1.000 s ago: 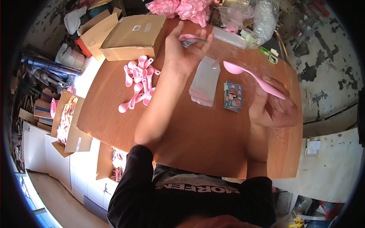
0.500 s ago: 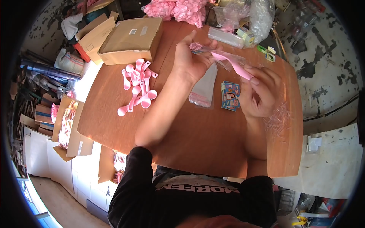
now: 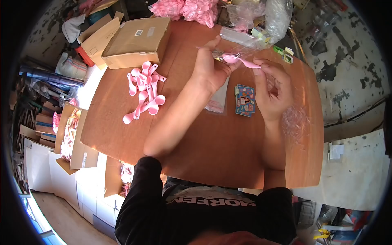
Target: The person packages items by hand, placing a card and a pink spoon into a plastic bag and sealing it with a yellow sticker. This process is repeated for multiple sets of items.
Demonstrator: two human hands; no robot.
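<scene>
My left hand (image 3: 212, 67) grips a clear plastic bag (image 3: 248, 52) over the table's far side. A pink spoon (image 3: 241, 61) lies between my hands, its bowl end at the bag by my left fingers. The thumb and fingers of my right hand (image 3: 274, 87) pinch the spoon's handle end. Beneath them on the table are a stack of blue printed cards (image 3: 245, 100) and a pile of flat clear bags (image 3: 217, 102), partly hidden by my left forearm. Several pink spoons (image 3: 146, 87) lie heaped left of my left forearm.
A closed cardboard box (image 3: 136, 42) sits at the table's far left. Bagged pink spoons (image 3: 185, 9) lie at the far edge. Clear plastic scraps (image 3: 296, 122) are on the right, green-handled scissors (image 3: 279, 50) at the far right. An open carton (image 3: 83, 153) stands left of the table.
The spoon has moved left and its bowl end is nearer my left hand. My right hand has shifted slightly left with the handle, and the bag looks more spread out.
</scene>
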